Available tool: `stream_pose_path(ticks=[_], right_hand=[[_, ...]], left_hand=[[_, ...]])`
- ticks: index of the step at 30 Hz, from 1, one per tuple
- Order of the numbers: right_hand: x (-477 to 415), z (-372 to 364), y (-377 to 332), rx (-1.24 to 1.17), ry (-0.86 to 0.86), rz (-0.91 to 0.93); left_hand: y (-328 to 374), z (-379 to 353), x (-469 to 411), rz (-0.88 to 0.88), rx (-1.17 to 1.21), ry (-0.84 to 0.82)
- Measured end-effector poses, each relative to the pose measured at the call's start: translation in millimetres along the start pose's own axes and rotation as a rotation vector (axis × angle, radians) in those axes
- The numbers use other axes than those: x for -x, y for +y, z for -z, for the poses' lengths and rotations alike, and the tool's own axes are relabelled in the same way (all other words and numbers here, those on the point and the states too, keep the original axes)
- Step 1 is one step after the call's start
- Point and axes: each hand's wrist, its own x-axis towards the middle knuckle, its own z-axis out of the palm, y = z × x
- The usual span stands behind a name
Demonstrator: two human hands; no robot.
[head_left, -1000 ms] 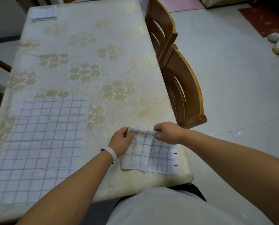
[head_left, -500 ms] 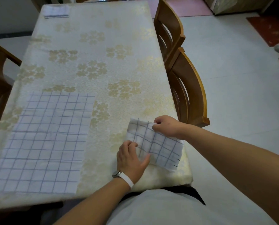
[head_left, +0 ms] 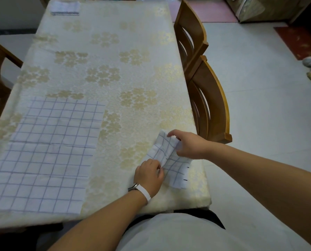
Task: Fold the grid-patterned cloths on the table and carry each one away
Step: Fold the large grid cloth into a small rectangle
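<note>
Left hand (head_left: 149, 175) shifted rightward, both hands pinching folded cloth (head_left: 171, 160) (right hand (head_left: 188, 145) atop).

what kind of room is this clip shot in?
Most likely a home dining room. A long table under a cream floral tablecloth, wooden dining chairs pushed in along its right side, a pale tiled floor with a red mat at the far right.

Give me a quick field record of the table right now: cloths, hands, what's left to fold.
cloth in work: small folded cloth, near right corner of table
left hand: pinching its near-left edge
right hand: gripping its far end
left to fold: large cloth, flat and unfolded, near left
already folded: folded pile, far left corner
beside table: two wooden chairs, right side
</note>
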Motion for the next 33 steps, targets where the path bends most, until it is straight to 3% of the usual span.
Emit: stream_pose_path(ticks=[3, 6, 10, 13, 18, 25, 29, 33], right_hand=[[1, -5, 6, 0.353, 0.000, 0.123], [3, -6, 11, 0.557, 0.115, 0.270], [6, -4, 18, 0.639, 0.225, 0.414], [7, 1, 16, 0.590, 0.232, 0.451], [12, 11, 5, 0.307, 0.112, 0.210], [-2, 1, 19, -0.172, 0.043, -0.093], [-14, -32, 39, -0.254, 0.092, -0.238], [-28, -61, 52, -0.152, 0.167, -0.293]], left_hand=[[-4, 8, 0, -0.075, -0.019, 0.011], [-6, 20, -1, -0.172, -0.039, 0.053], [-14, 33, -5, -0.196, -0.023, 0.083], [-20, 40, -9, -0.150, -0.037, -0.016], [-18, 65, -16, -0.066, 0.151, -0.084], [-31, 85, -43, 0.268, 0.578, -0.129], [-43, 63, -51, 0.461, 0.577, -0.143], [-44, 42, -58, 0.529, 0.466, -0.153]])
